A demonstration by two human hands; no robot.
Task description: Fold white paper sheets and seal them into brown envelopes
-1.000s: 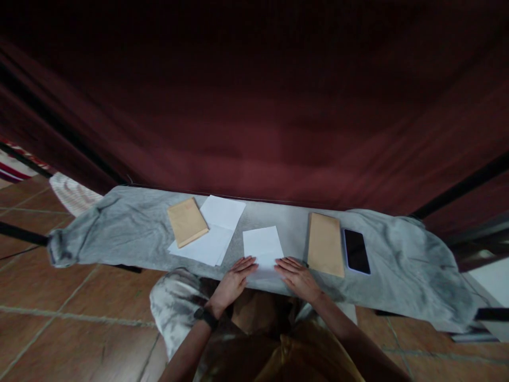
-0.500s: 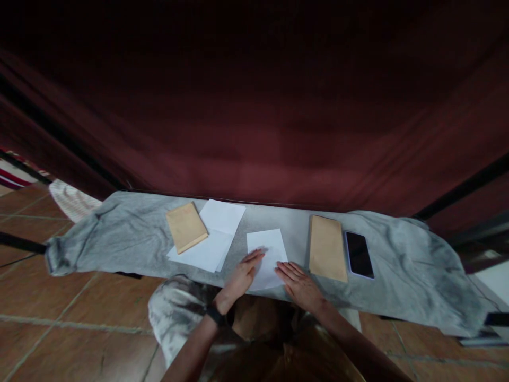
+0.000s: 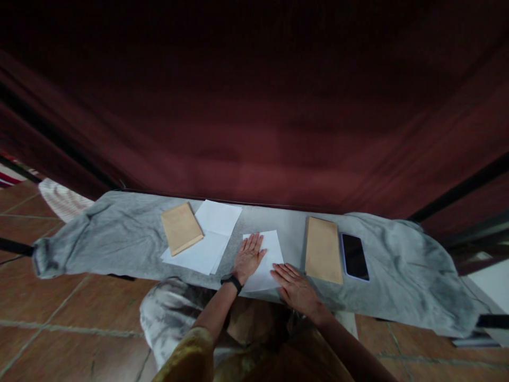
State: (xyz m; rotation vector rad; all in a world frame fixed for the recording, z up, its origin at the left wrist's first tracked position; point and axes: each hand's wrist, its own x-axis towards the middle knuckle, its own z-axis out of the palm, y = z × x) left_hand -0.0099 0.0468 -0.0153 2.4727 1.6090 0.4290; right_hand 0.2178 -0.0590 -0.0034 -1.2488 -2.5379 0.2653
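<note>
A white sheet of paper [image 3: 270,260], which looks folded, lies on the grey cloth in front of me. My left hand [image 3: 248,257] rests flat on its left side, fingers spread and pointing away from me. On the paper's right edge lies my right hand [image 3: 295,286], palm down with its fingers stretched out to the left. Left of the paper are more white sheets [image 3: 217,225], creased across, with a brown envelope stack [image 3: 181,228] on top. To the right sits another stack of brown envelopes [image 3: 323,249].
A dark-screened phone [image 3: 355,257] lies right of the envelopes. Grey cloth [image 3: 131,233] covers the narrow bench, bunched at both ends. A dark red curtain-like panel [image 3: 254,159] rises along the far edge. Tiled floor [image 3: 79,339] shows below.
My left hand has slid up and left along the paper and now lies flatter. My right hand stays at the right edge. The whole view has shifted slightly.
</note>
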